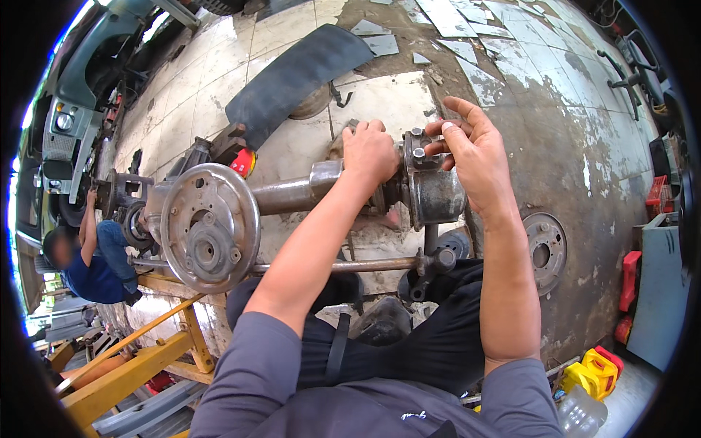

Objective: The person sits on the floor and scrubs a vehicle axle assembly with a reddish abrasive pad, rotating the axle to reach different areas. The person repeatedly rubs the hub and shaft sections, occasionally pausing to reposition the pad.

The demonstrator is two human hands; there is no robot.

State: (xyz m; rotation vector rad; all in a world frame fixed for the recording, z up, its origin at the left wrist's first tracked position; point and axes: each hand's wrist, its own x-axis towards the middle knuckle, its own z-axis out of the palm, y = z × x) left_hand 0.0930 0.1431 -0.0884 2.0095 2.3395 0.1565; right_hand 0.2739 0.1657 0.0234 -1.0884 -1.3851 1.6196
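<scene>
The axle (285, 196) runs left from the hub (438, 198). Left hand (371, 152) curls over the axle; right hand (475, 150) half-curls beside the hub; either's pinch, I cannot tell.

Left hand (369, 155), fingertips hidden

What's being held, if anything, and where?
The left hand touches the axle near its right end; any grip, or anything in the right hand, is unclear.
</scene>
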